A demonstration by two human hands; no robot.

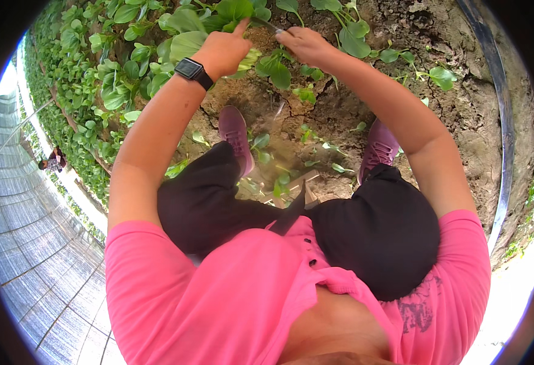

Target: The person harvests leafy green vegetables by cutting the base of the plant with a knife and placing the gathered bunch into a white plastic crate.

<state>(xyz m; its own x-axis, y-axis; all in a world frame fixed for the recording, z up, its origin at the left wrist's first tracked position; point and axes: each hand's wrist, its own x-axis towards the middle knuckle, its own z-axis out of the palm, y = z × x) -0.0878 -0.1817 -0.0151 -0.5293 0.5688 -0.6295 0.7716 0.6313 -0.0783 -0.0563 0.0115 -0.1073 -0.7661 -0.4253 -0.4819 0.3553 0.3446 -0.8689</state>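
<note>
One cluster of broad, pale green leaves (188, 46) is showing around the bare left hand (224, 51), near the top of the view. That hand's index finger is pointing out just beside a thin, curved metal knife (263, 24); its other fingers are curling out of sight, so I cannot tell whether they are pinching leaves. The right hand (306, 46) is gripping the knife's handle, fingers closing around it. Cracked brown soil (431, 33) is spreading beyond, two purple lace-up shoes (235, 135) are standing on it, and a black square-faced watch (189, 69) is circling the left wrist
</note>
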